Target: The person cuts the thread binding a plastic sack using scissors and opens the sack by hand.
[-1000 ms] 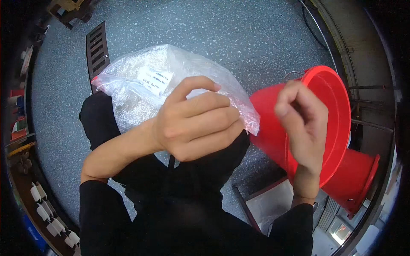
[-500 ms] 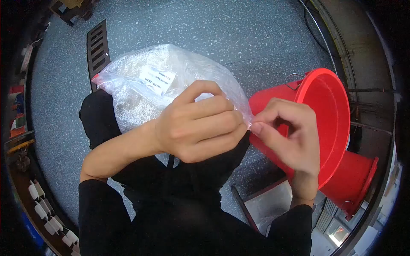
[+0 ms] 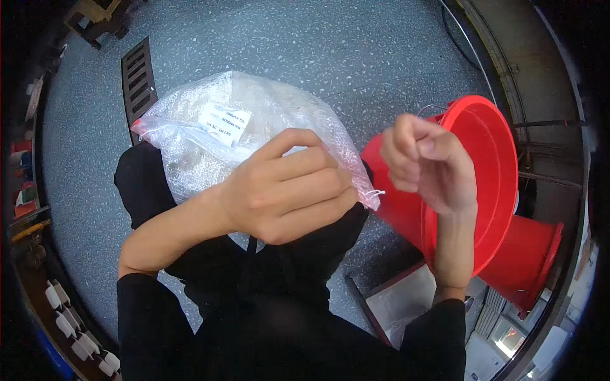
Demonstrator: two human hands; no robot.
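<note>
A clear plastic bag (image 3: 273, 105) with a white printed label (image 3: 225, 124) lies across my lap. Its left end is bunched, with a reddish tip. My left hand (image 3: 286, 190) is closed on the bag near its right end, where a short white tie string (image 3: 376, 192) sticks out. My right hand (image 3: 432, 168) is raised in front of the red bucket (image 3: 483, 184), apart from the bag. Its fingers are curled in with the thumb against them; whether they hold anything is hidden.
A second red bucket (image 3: 524, 260) lies behind the first on the right. A dark slotted drain grate (image 3: 138, 79) is set in the speckled floor. Shelves with white items (image 3: 67, 324) run along the left; a metal panel (image 3: 403, 298) stands at lower right.
My right hand has let go of the bag's tied end and moved up and to the right. The white string now shows. My left hand keeps its hold; the view has shifted slightly.
</note>
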